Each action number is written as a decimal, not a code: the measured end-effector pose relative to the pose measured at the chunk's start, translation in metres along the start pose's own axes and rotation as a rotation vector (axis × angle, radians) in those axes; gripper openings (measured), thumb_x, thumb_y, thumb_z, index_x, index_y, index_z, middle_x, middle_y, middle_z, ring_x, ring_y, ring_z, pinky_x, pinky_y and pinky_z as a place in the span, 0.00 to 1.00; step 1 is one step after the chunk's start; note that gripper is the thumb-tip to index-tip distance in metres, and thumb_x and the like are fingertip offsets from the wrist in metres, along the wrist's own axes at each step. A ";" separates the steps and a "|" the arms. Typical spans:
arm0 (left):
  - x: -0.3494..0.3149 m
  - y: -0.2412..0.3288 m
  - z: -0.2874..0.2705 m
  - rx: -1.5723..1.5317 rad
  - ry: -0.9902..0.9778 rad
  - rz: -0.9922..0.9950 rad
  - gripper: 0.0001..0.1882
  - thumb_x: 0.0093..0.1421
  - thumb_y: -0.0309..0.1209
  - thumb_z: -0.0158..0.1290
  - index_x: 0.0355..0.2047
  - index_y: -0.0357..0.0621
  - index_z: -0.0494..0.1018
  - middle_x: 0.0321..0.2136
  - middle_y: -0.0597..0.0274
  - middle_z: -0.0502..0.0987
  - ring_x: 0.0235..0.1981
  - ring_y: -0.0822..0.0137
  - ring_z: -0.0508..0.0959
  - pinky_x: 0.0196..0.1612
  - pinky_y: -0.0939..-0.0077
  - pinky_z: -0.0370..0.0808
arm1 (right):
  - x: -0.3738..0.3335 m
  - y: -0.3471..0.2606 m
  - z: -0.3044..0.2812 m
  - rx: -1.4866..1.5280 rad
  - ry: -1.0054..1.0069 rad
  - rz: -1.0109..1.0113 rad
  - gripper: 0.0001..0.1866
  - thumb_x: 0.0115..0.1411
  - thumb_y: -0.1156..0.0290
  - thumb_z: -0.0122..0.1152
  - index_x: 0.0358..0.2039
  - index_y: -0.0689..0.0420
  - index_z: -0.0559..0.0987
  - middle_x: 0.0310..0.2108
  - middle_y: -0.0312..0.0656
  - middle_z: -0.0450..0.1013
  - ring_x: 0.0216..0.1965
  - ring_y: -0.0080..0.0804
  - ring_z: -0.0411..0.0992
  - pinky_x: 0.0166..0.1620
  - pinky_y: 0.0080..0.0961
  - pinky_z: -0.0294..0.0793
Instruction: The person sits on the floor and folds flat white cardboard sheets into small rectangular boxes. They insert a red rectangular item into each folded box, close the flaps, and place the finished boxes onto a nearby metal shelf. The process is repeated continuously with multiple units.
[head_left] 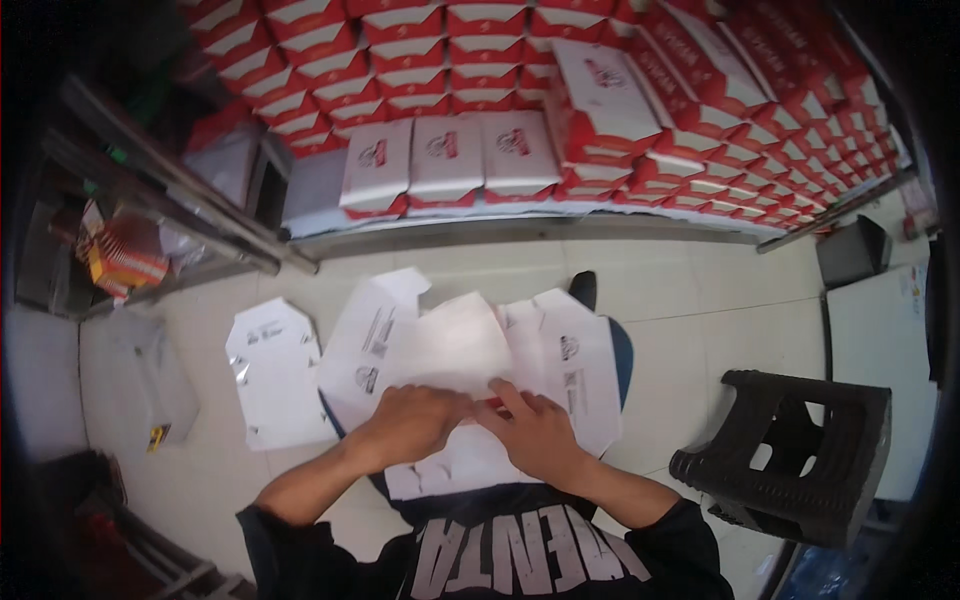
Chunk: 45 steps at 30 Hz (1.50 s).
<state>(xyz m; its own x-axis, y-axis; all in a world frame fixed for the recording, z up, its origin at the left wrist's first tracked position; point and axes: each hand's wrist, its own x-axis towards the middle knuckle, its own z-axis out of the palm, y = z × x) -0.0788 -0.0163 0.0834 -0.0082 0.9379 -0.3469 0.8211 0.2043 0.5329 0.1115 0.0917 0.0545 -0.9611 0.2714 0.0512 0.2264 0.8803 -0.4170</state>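
Observation:
On my lap lies a partly folded white cardboard box (565,400), its side panels spread out left and right with small dark print on them. A pale inner panel (460,340) rises in its middle. My left hand (425,420) is closed at the near edge of that panel, fingers curled on the cardboard. Close beside it my right hand (530,430) pinches the same edge, with thumb and forefinger toward the left hand. A bit of red shows between the two hands. My fingers hide the fold itself.
A flat white box blank (275,375) lies on the tiled floor to the left. Ahead, a shelf carries stacked red-and-white boxes (435,155). A dark plastic stool (855,450) stands at the right. A clear plastic bag (140,370) is at the far left.

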 end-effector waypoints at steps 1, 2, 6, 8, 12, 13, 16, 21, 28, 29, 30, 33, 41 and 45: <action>-0.003 -0.002 0.002 -0.023 0.034 -0.003 0.10 0.64 0.36 0.54 0.43 0.51 0.78 0.33 0.58 0.81 0.36 0.49 0.81 0.38 0.53 0.77 | 0.000 0.002 -0.005 0.059 -0.171 0.112 0.16 0.54 0.74 0.61 0.45 0.56 0.77 0.49 0.45 0.73 0.35 0.39 0.77 0.36 0.35 0.79; -0.009 0.002 -0.005 -0.008 0.148 0.006 0.09 0.63 0.35 0.54 0.41 0.49 0.78 0.33 0.58 0.80 0.36 0.51 0.82 0.36 0.55 0.78 | -0.001 0.007 -0.009 0.096 -0.115 0.207 0.15 0.56 0.73 0.60 0.45 0.57 0.76 0.46 0.45 0.73 0.33 0.41 0.77 0.35 0.35 0.79; -0.038 0.004 -0.013 0.257 0.286 -0.046 0.07 0.57 0.31 0.57 0.35 0.47 0.79 0.31 0.60 0.79 0.31 0.56 0.81 0.30 0.61 0.77 | 0.005 0.022 0.017 0.147 0.302 0.210 0.11 0.62 0.67 0.60 0.41 0.61 0.75 0.33 0.45 0.72 0.30 0.45 0.77 0.33 0.37 0.79; -0.031 0.004 0.005 0.386 0.319 0.111 0.05 0.54 0.30 0.58 0.32 0.47 0.80 0.30 0.60 0.78 0.29 0.56 0.81 0.28 0.61 0.76 | 0.010 0.009 0.030 0.174 0.311 0.109 0.11 0.63 0.66 0.61 0.38 0.61 0.75 0.30 0.45 0.71 0.29 0.46 0.76 0.33 0.37 0.79; -0.024 0.007 -0.009 0.185 0.475 -0.234 0.01 0.50 0.27 0.57 0.25 0.46 0.78 0.27 0.62 0.76 0.23 0.58 0.80 0.27 0.63 0.75 | 0.011 -0.010 0.001 0.296 0.135 0.130 0.12 0.62 0.65 0.63 0.33 0.60 0.74 0.28 0.44 0.69 0.30 0.44 0.76 0.34 0.37 0.78; -0.020 0.011 -0.003 0.236 0.474 -0.180 0.01 0.51 0.28 0.57 0.25 0.47 0.78 0.28 0.62 0.76 0.24 0.57 0.80 0.26 0.63 0.75 | 0.008 -0.008 -0.004 0.320 0.143 0.151 0.12 0.62 0.64 0.63 0.33 0.60 0.74 0.28 0.44 0.69 0.30 0.44 0.76 0.34 0.37 0.78; -0.008 0.019 0.002 0.370 0.427 -0.091 0.05 0.53 0.25 0.61 0.32 0.46 0.81 0.32 0.59 0.79 0.27 0.57 0.82 0.28 0.64 0.77 | 0.017 -0.006 0.003 0.294 0.262 0.059 0.10 0.60 0.68 0.64 0.35 0.61 0.74 0.30 0.45 0.70 0.29 0.44 0.75 0.32 0.34 0.77; -0.013 0.017 0.002 0.015 0.872 0.214 0.29 0.46 0.25 0.71 0.51 0.46 0.76 0.59 0.42 0.66 0.60 0.38 0.68 0.59 0.51 0.70 | 0.020 -0.002 -0.015 0.732 0.676 0.196 0.08 0.63 0.79 0.60 0.43 0.62 0.74 0.37 0.48 0.74 0.33 0.39 0.78 0.32 0.34 0.79; 0.048 0.005 0.007 -0.211 1.188 0.375 0.40 0.31 0.28 0.76 0.48 0.55 0.70 0.60 0.45 0.58 0.64 0.38 0.61 0.64 0.47 0.64 | 0.012 0.010 -0.005 0.978 0.711 0.149 0.16 0.63 0.79 0.63 0.51 0.60 0.72 0.41 0.46 0.74 0.35 0.25 0.73 0.36 0.22 0.73; 0.046 -0.003 0.006 -0.190 1.170 0.430 0.40 0.30 0.28 0.76 0.47 0.56 0.71 0.59 0.47 0.59 0.64 0.39 0.61 0.64 0.47 0.65 | 0.012 0.021 -0.017 0.919 0.746 0.161 0.19 0.63 0.78 0.64 0.53 0.59 0.71 0.42 0.46 0.74 0.36 0.26 0.73 0.39 0.24 0.73; 0.041 -0.009 0.005 -0.159 1.126 0.459 0.39 0.30 0.28 0.76 0.46 0.57 0.72 0.59 0.48 0.59 0.64 0.40 0.61 0.64 0.47 0.65 | 0.021 0.027 -0.032 1.145 0.852 0.140 0.22 0.61 0.78 0.65 0.55 0.58 0.70 0.43 0.46 0.74 0.38 0.28 0.73 0.42 0.26 0.73; 0.022 -0.021 0.002 -0.099 1.000 0.542 0.37 0.30 0.28 0.76 0.45 0.57 0.73 0.58 0.51 0.60 0.65 0.42 0.61 0.64 0.47 0.66 | 0.046 0.034 -0.083 1.308 0.702 0.124 0.24 0.58 0.80 0.67 0.55 0.58 0.72 0.43 0.47 0.76 0.43 0.32 0.75 0.48 0.28 0.73; 0.026 -0.025 0.003 0.096 0.873 0.420 0.32 0.35 0.26 0.72 0.44 0.55 0.74 0.54 0.49 0.62 0.59 0.44 0.66 0.62 0.45 0.68 | 0.051 0.042 -0.087 0.746 0.590 0.163 0.18 0.51 0.88 0.69 0.44 0.67 0.82 0.41 0.47 0.81 0.45 0.31 0.78 0.52 0.26 0.75; 0.050 -0.025 0.011 0.080 1.098 0.352 0.38 0.34 0.26 0.72 0.49 0.52 0.70 0.53 0.47 0.61 0.59 0.41 0.64 0.62 0.43 0.64 | 0.046 -0.016 -0.084 0.675 0.760 0.319 0.16 0.51 0.84 0.73 0.41 0.68 0.82 0.39 0.50 0.80 0.42 0.33 0.79 0.49 0.27 0.77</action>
<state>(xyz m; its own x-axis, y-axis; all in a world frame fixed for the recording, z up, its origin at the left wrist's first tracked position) -0.0939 0.0222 0.0446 -0.2311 0.6864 0.6895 0.9100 -0.0982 0.4028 0.0772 0.1228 0.1395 -0.4688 0.8285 0.3063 0.0922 0.3908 -0.9158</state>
